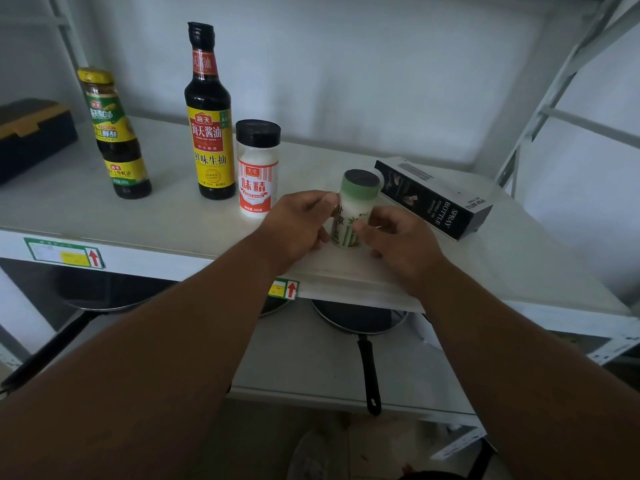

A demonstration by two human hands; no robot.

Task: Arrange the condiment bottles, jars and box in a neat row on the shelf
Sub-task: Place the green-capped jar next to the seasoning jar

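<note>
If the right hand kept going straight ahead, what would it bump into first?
Probably the spray bottle box, lying just beyond the right hand, which is on the green-capped jar. Depth is hard to judge.

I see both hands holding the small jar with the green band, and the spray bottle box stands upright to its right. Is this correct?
Not quite. In the head view the left hand and right hand do hold the small jar with the green band, but the spray bottle box to its right lies flat on its side on the shelf, not upright.
</note>
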